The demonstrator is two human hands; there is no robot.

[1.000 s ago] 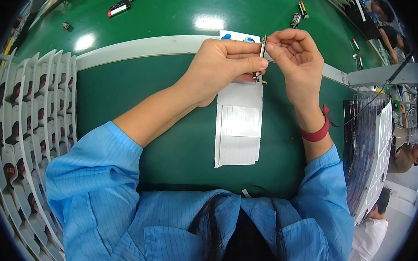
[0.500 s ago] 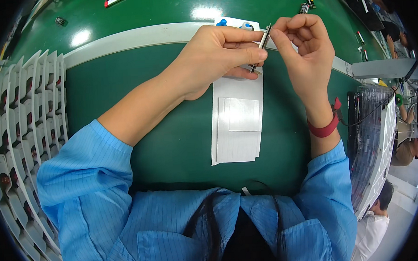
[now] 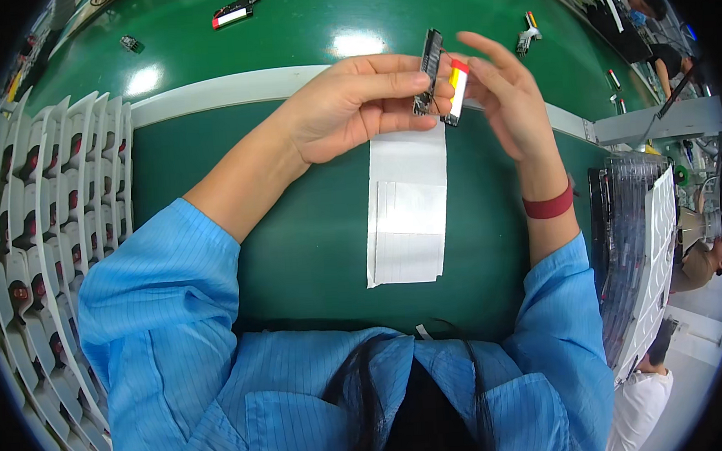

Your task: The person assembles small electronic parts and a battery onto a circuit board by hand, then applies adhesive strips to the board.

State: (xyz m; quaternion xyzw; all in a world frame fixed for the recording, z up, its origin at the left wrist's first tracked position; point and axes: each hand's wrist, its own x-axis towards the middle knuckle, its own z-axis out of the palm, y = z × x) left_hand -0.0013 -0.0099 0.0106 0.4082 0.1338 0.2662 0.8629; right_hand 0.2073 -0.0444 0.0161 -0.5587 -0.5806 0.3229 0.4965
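1. Reaching forward in blue striped sleeves (image 3: pixel 164 293), both arms frame a dark green mat (image 3: pixel 313 236); a white paper strip (image 3: pixel 407 162) lies on it, bearing smaller pale sheets (image 3: pixel 411 251) toward its near end.
2. White racks (image 3: pixel 41 201) stand at the left, with clear trays (image 3: pixel 622 220) at the right.
3. Raised over the strip's far end, the left hand (image 3: pixel 338 104) pinches a slim dark electronic piece (image 3: pixel 429 63) firmly between thumb and fingers, the piece tilted nearly upright.
4. Just right of that piece is a battery (image 3: pixel 457 94) (red-topped, with yellow and white below), near both hands' fingers.
5. The right hand (image 3: pixel 514 107), banded in red at the wrist, is partly spread with its index finger lifted; I cannot tell whether it grips the battery.
6. Beyond a pale ledge (image 3: pixel 231 89), scattered small parts (image 3: pixel 233 16) lie on a glossy green surface (image 3: pixel 286 33).
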